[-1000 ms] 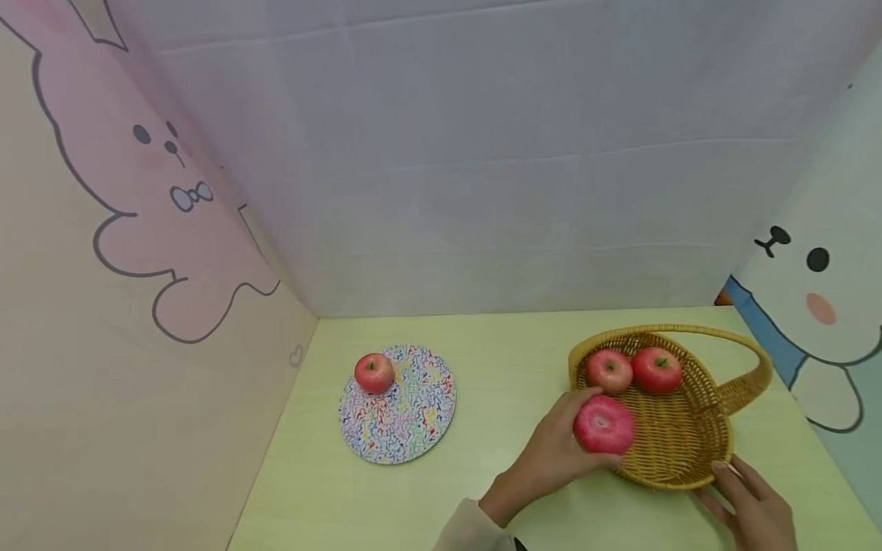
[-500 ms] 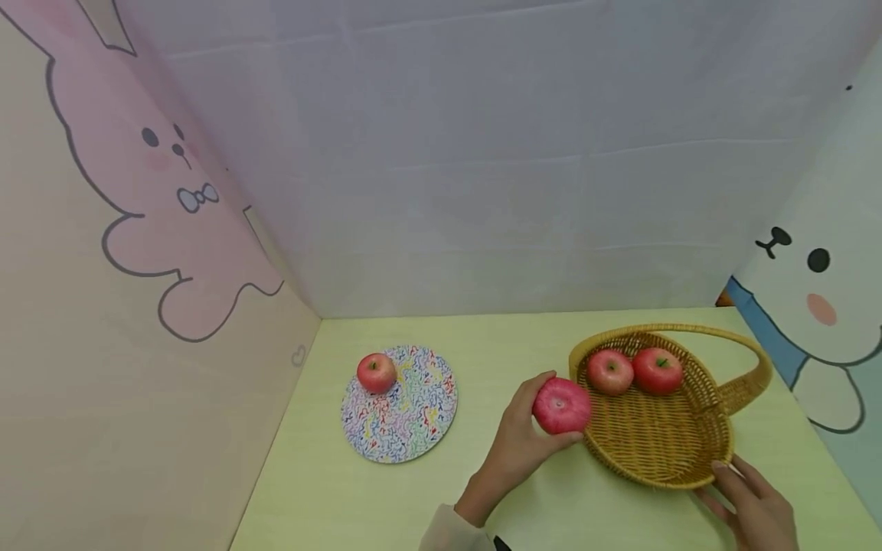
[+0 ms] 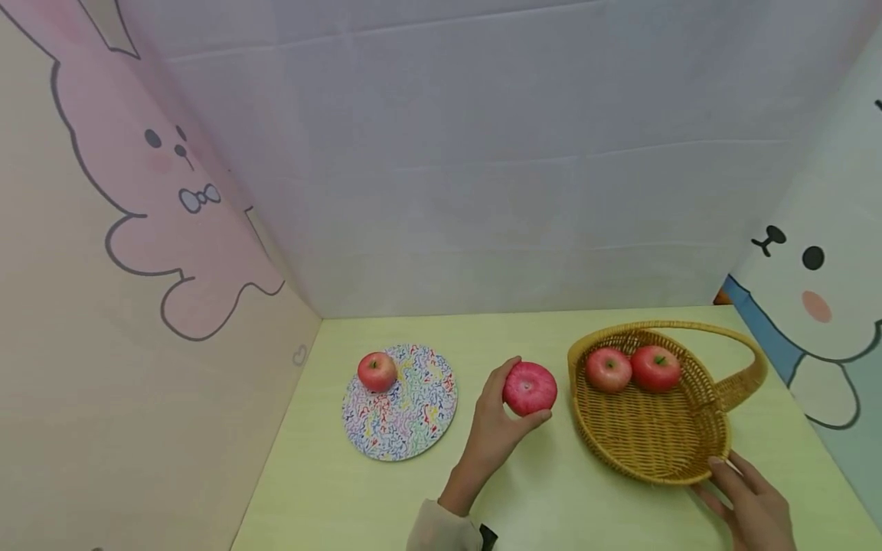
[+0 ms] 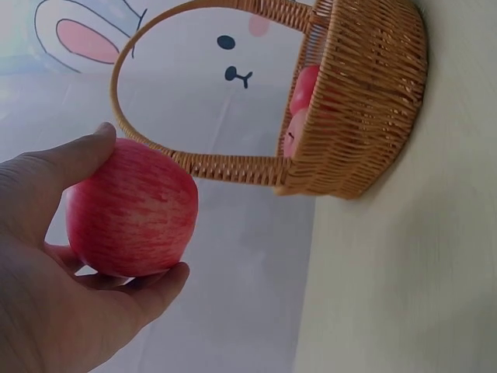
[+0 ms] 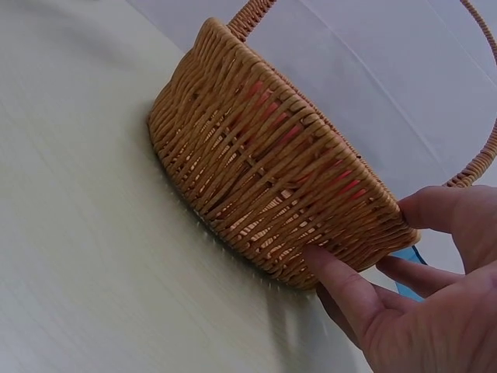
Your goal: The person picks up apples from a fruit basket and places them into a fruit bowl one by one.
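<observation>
My left hand [image 3: 498,428] grips a red apple [image 3: 530,389] between thumb and fingers, above the table between the plate and the basket. In the left wrist view the apple [image 4: 133,210] shows streaked red skin. My right hand [image 3: 752,505] holds the near right edge of the wicker basket [image 3: 651,451]; in the right wrist view one digit lies on its rim and another against the woven wall. Inside the basket, at the back, sit a pinkish apple [image 3: 609,370] and a redder apple [image 3: 656,369] with a green stem.
A round plate [image 3: 413,417] with a colourful squiggle pattern lies on the left of the pale table [image 3: 386,505]. Another apple [image 3: 377,372] rests at its upper left edge. The basket's tall handle [image 3: 740,386] arches to the right. Cloth walls [image 3: 441,229] enclose the table.
My left hand has moved left with the apple, from over the basket to beside it. The right hand stays at the basket's edge.
</observation>
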A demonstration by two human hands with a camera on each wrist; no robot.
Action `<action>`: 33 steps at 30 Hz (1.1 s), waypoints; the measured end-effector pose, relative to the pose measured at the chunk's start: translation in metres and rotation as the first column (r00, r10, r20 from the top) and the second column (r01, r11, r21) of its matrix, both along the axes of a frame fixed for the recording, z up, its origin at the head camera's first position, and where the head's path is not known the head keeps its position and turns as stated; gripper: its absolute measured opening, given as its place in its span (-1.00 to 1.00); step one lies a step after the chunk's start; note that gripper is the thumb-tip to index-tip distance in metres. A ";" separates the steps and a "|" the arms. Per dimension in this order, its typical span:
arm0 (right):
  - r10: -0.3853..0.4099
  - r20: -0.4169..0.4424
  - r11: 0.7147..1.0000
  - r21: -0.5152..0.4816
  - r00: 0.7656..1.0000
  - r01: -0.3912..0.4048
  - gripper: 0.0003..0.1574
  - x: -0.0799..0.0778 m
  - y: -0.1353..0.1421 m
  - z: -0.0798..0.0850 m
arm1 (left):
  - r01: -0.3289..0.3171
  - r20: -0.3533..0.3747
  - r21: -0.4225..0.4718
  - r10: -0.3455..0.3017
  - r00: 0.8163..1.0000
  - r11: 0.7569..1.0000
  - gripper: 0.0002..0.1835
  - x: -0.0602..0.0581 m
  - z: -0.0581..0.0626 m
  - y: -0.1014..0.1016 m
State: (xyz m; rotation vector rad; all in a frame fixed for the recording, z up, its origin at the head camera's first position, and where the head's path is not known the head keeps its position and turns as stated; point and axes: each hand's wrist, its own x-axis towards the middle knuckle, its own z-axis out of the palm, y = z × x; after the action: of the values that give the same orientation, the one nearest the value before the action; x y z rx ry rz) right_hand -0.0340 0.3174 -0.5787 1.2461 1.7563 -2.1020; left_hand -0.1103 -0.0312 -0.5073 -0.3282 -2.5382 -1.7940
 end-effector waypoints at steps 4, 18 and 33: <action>-0.004 0.016 1.000 0.012 1.000 0.003 0.06 0.000 0.000 0.000 | -0.040 -0.012 0.006 0.040 0.999 0.999 -0.09 -0.004 -0.002 -0.008; -0.027 -0.008 0.999 -0.022 1.000 0.027 0.11 0.003 0.004 -0.004 | -0.173 -0.017 -0.007 0.173 0.985 0.985 -0.09 -0.018 -0.011 -0.034; -0.018 -0.001 1.000 -0.019 1.000 0.018 0.09 -0.001 0.000 -0.005 | -0.262 -0.021 -0.018 0.262 0.965 0.965 -0.05 -0.029 -0.017 -0.057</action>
State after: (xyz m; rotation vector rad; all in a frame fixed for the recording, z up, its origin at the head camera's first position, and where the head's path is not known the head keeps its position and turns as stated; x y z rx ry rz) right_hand -0.0353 0.3176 -0.5833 1.2608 1.7276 -2.1241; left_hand -0.1396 -0.0880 -0.5246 -0.0067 -2.4511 -1.6603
